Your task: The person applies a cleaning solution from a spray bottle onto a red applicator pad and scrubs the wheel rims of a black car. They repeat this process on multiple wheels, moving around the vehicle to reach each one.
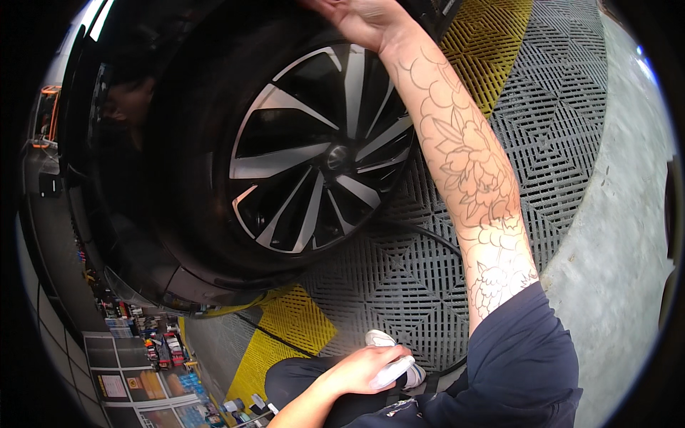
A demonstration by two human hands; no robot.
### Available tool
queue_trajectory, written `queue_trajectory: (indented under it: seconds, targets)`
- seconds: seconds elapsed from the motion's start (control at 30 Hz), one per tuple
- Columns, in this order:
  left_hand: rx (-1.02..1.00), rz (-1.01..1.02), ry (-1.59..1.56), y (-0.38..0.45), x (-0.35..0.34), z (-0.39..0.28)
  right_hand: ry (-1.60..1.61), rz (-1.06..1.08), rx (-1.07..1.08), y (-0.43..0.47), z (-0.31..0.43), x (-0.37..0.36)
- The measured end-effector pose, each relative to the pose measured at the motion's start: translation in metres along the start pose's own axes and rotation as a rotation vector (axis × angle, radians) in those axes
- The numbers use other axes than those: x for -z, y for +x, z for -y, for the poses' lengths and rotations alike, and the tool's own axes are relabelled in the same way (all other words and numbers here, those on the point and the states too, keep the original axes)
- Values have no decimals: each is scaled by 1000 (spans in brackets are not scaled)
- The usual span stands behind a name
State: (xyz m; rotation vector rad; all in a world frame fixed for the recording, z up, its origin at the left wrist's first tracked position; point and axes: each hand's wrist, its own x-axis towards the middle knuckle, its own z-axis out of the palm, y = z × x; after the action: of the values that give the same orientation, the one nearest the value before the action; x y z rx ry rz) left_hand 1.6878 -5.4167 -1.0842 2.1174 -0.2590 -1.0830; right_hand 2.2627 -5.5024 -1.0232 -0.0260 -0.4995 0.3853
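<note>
At the top edge, my right hand [358,16] reaches up over the tire of a black car; its fingers are cut off by the frame and dark, so what they hold or touch is hidden. Below that hand is the alloy wheel [334,158] with silver and black spokes. Low in the view, above my bent legs, my left hand [369,369] is closed around a smooth whitish object [393,372], whose kind I cannot tell. The car's glossy black body panel [123,176] curves round the wheel on the left.
Grey plastic grid floor tiles [551,134] with yellow sections [291,321] lie under the car. A black hose or cable [428,232] runs across them. Bare concrete floor [615,214] lies to the right. Shelving with bottles and supplies [144,374] stands at the lower left.
</note>
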Motion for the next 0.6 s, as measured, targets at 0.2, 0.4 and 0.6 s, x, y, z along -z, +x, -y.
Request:
queue_trajectory:
  seconds: [0.2, 0.4, 0.6]
  targets:
    - [-31, -18, 7, -13, -2, 4, -201, -18, -27, -11, -84, -91]
    - [-41, -55, -2, -21, -3, 8, -208, -5, -130, -63, -113, -163]
    - [-69, -80, -5, -22, -1, 9, -123, -131, 129, -52, -106, -151]
